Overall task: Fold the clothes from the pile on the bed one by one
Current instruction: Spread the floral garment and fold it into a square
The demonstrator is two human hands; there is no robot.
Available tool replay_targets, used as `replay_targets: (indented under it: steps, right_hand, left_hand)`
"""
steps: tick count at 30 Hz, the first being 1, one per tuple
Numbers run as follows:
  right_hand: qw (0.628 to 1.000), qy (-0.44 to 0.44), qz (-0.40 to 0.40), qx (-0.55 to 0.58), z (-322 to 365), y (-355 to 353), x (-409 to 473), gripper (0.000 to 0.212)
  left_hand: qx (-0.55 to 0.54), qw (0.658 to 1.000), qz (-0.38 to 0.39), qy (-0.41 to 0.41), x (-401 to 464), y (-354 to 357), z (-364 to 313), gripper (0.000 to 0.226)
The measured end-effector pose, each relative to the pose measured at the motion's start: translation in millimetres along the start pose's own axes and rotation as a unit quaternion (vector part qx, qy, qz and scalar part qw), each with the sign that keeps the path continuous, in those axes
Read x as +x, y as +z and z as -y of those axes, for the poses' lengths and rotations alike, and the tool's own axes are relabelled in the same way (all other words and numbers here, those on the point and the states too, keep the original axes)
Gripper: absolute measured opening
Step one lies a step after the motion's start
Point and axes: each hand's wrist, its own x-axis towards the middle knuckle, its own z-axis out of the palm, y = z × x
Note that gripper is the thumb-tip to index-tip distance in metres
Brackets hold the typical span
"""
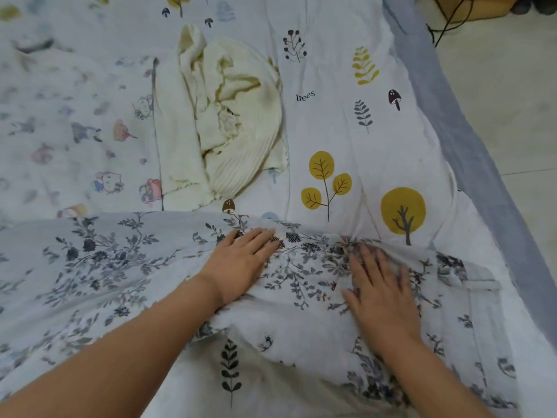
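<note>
A white garment with a dark blue-grey flower print (114, 267) lies spread across the near part of the bed. My left hand (241, 263) lies flat on it near its far edge, fingers straight. To the right, my right hand (382, 294) presses flat on the same garment, fingers spread, with wrinkles bunched at the fingertips. Further back a crumpled cream ribbed garment (232, 113) lies in a heap.
The bed sheet (355, 116) is white with yellow trees, leaves and mushrooms. A cloth with cartoon prints (75, 131) covers the left. The bed's grey-blue edge (452, 131) runs down the right, with tiled floor (512, 86) and a cardboard box (476, 7) beyond.
</note>
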Motion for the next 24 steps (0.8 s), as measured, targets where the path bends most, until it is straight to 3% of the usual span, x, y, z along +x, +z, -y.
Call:
replay_targets:
  steps: [3, 6, 11, 14, 19, 24]
  right_hand:
    - [0.999, 0.027, -0.017, 0.014, 7.3, -16.9, -8.4, 0.062]
    - [0.994, 0.044, -0.077, 0.069, 19.5, -34.8, -18.8, 0.042]
    - [0.977, -0.083, -0.159, 0.118, 59.8, -51.9, -35.5, 0.03]
    - [0.958, -0.176, -0.184, 0.13, 94.1, -56.6, -46.3, 0.033]
    - [0.94, -0.279, -0.167, 0.106, 152.9, -49.2, -59.3, 0.04]
    - [0.927, -0.335, -0.143, 0.086, 214.4, -39.5, -67.6, 0.028]
  left_hand:
    - [-0.031, 0.996, -0.047, -0.064, -12.0, -21.2, -15.2, 0.043]
    - [-0.097, 0.981, -0.134, -0.105, -36.3, -38.8, -28.4, 0.028]
    - [-0.172, 0.941, -0.207, -0.206, -92.7, -39.4, -42.4, 0.016]
    - [-0.167, 0.927, -0.19, -0.276, -131.6, -21.4, -42.7, 0.014]
    - [-0.141, 0.914, -0.096, -0.369, -191.8, 11.1, -17.4, 0.034]
    - [-0.162, 0.874, -0.006, -0.458, -236.2, 46.3, 11.6, 0.037]
